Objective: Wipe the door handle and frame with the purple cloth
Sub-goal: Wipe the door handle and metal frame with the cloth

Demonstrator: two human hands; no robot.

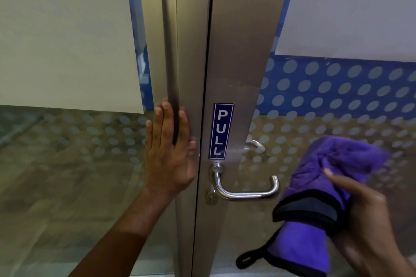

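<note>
A steel lever door handle sticks out of the brushed-metal door frame, just below a blue PULL sticker. My left hand presses flat with straight fingers against the neighbouring metal frame, left of the door gap. My right hand grips a bunched purple cloth with black edging, held in the air to the right of the handle and apart from it. A black loop of the cloth hangs below.
Glass panels with a frosted dot pattern flank the frames. White paper sheets cover the upper glass on both sides. A keyhole cylinder sits under the handle's base. A second handle shows through the glass.
</note>
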